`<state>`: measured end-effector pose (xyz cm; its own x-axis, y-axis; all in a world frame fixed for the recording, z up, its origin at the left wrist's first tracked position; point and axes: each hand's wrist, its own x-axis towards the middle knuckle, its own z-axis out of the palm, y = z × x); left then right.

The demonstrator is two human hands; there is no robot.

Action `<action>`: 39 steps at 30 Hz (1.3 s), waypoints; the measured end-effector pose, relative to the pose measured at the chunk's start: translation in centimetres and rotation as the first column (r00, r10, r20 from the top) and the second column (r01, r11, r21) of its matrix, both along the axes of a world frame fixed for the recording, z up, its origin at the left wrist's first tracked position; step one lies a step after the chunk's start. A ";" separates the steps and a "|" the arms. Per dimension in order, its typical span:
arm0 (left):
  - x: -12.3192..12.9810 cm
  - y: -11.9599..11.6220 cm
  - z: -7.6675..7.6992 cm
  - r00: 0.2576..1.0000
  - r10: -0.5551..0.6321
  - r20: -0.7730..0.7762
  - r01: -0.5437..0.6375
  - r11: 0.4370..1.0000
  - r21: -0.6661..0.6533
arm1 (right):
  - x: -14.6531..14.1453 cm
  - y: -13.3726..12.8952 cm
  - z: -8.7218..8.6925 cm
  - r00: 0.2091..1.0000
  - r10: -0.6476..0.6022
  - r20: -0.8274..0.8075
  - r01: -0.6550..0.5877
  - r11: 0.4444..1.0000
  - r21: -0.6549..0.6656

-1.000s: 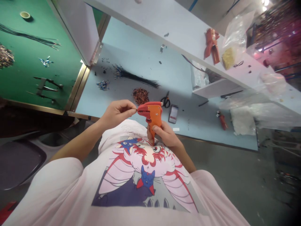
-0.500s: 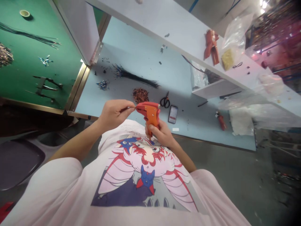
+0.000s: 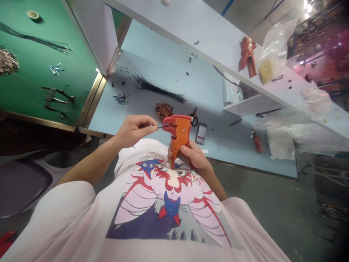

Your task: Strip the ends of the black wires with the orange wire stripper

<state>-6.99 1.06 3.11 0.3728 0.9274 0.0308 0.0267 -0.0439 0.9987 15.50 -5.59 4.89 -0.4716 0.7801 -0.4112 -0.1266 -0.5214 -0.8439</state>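
Note:
My right hand point(image 3: 192, 153) is wrapped round the grip of an orange and red wire stripper point(image 3: 182, 133), held over the table's front edge. From the left, my left hand point(image 3: 137, 130) pinches a thin dark wire point(image 3: 159, 127) between thumb and fingertips. The wire reaches toward the tool's jaws; whether its end is clamped is too small to tell. Just behind the tool lies a pile of copper-coloured scraps point(image 3: 163, 111). Farther back is a bundle of black wires point(image 3: 160, 90), with small blue and silver pieces point(image 3: 120, 98) to its left.
Black scissors point(image 3: 194, 116) and a phone point(image 3: 201, 133) lie right of the tool. A raised white shelf point(image 3: 207, 36) crosses behind, bearing red pliers point(image 3: 248, 56). Red-handled pliers point(image 3: 256, 141) lie at the right. A green table point(image 3: 24, 87) stands left.
The wire stripper and my right hand have moved slightly right. More wire shows between my left fingertips and the jaws, and the tool now covers part of the scissors.

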 end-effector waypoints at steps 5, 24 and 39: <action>-0.2 -0.1 0.2 0.999 0.020 -0.042 -0.018 0.998 0.060 | 0.3 0.1 -0.1 0.997 0.066 -0.043 -0.066 0.998 0.003; -0.1 -0.2 0.6 0.902 0.169 -0.398 0.058 0.864 0.499 | 0.0 0.3 -0.4 0.998 0.053 -0.021 -0.052 0.997 0.061; -0.4 -0.2 0.9 0.709 0.348 -0.614 0.255 0.685 0.682 | 0.1 0.5 -0.7 0.997 0.068 0.025 -0.070 0.996 0.062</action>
<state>-7.41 0.81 4.03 0.5211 0.7452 0.4161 0.6646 -0.6602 0.3500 15.61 -5.08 4.21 -0.5162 0.7705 -0.3741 -0.0720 -0.4743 -0.8774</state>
